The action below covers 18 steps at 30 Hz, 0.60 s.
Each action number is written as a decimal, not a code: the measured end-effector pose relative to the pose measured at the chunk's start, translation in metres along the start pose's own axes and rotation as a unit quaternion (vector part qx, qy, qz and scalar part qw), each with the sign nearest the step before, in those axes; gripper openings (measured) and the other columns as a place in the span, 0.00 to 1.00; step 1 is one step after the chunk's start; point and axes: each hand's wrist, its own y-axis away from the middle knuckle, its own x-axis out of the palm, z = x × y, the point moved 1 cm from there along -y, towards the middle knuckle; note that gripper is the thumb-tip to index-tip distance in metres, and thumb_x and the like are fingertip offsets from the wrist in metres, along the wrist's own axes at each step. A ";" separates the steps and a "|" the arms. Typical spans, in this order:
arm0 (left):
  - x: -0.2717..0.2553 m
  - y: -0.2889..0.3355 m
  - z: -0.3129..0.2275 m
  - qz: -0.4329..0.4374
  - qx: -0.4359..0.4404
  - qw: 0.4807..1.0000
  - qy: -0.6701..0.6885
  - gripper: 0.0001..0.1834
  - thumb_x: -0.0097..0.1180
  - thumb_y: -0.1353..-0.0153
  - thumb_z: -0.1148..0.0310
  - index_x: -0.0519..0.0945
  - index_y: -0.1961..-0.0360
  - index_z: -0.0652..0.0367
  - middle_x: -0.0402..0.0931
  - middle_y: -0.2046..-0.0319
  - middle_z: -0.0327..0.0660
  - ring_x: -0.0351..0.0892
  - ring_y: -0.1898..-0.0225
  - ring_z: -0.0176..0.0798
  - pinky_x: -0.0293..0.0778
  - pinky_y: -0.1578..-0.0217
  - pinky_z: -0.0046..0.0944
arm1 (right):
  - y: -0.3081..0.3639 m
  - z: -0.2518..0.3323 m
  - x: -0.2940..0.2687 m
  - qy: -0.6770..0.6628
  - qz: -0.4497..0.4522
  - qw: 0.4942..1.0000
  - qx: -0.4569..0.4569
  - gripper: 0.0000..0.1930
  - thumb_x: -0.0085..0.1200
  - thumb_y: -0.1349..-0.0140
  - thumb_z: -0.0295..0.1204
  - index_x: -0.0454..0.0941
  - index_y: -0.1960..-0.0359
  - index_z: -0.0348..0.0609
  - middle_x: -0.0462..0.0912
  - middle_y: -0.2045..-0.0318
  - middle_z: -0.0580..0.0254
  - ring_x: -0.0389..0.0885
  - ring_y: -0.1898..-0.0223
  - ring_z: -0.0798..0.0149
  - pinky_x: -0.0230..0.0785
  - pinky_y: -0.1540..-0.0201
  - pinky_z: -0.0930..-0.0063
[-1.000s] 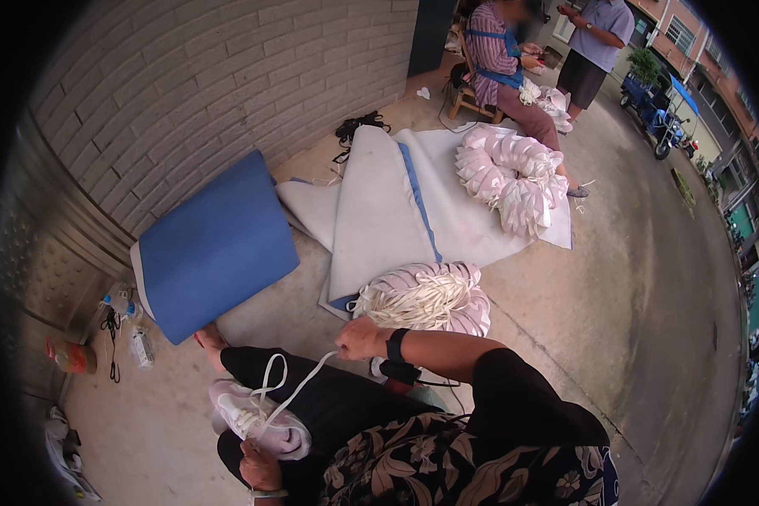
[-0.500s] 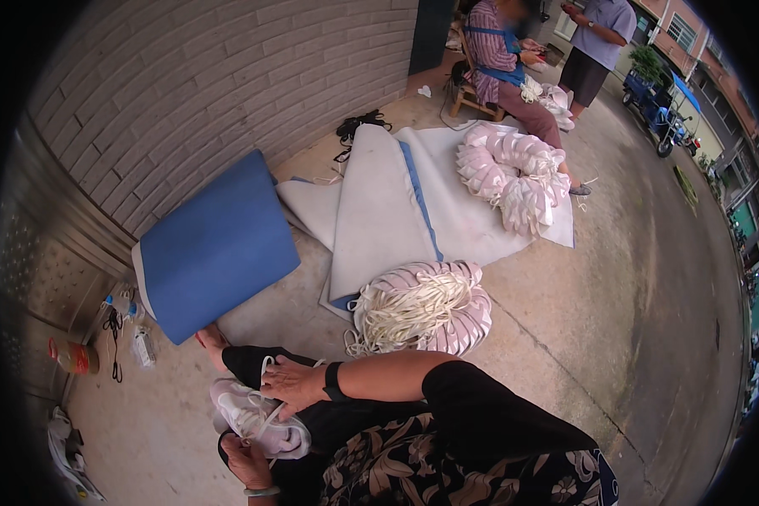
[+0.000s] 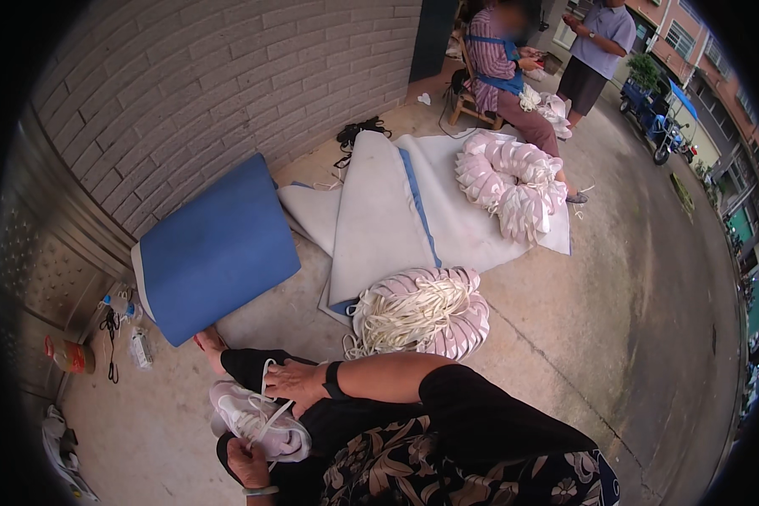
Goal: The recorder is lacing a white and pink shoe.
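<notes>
A pale pink and white sneaker [image 3: 246, 410] rests against my black-trousered leg at the lower left. Its white shoelace [image 3: 271, 415] runs slack across the tongue. My right hand [image 3: 295, 381], black band at the wrist, is closed over the upper side of the shoe with a loop of lace coming from its fingers. At the shoe's near side, my left hand [image 3: 248, 464], with a bracelet below it, is pinched on the lace by the eyelets. Its fingertips are partly hidden. Just beyond my leg lies a ring of pink shoe uppers [image 3: 472, 312] topped with a heap of cream laces [image 3: 417, 308].
A blue sheet [image 3: 219, 244] curls beside the brick wall. Past a folded pale sheet [image 3: 371, 211] lies another ring of pink uppers [image 3: 514, 177]. Two people are farther back, one seated [image 3: 497, 59]. A jar [image 3: 74, 357] and bottle stand at left; a blue three-wheeler [image 3: 662, 118] is parked far right.
My left hand's fingers have drawn together on the lace, and the hand sits slightly lower. My right hand has barely shifted. The whole view has tilted a little.
</notes>
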 end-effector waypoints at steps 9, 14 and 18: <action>0.004 -0.004 0.006 -0.025 0.119 0.992 -0.040 0.06 0.48 0.63 0.80 0.68 0.79 0.62 0.65 0.81 0.45 0.67 0.78 0.47 0.65 0.76 0.45 | 0.000 0.001 -0.003 -0.024 -0.018 1.000 -0.003 0.39 0.68 0.70 0.41 0.66 0.51 0.44 0.66 0.56 0.61 0.62 0.50 0.58 0.63 0.58 0.59; -0.011 0.001 0.028 0.060 0.028 0.986 0.153 0.08 0.50 0.62 0.80 0.69 0.77 0.60 0.67 0.78 0.40 0.68 0.75 0.37 0.66 0.73 0.37 | 0.006 0.005 -0.017 -0.012 -0.033 0.995 0.097 0.47 0.68 0.69 0.43 0.58 0.45 0.38 0.63 0.54 0.54 0.60 0.48 0.54 0.63 0.57 0.56; -0.026 -0.003 0.025 0.151 -0.097 0.924 0.336 0.11 0.48 0.61 0.80 0.71 0.73 0.59 0.68 0.76 0.34 0.67 0.73 0.28 0.66 0.71 0.28 | 0.005 -0.014 -0.007 -0.089 -0.036 0.969 0.229 0.53 0.64 0.64 0.52 0.51 0.41 0.33 0.61 0.49 0.45 0.62 0.47 0.48 0.62 0.52 0.54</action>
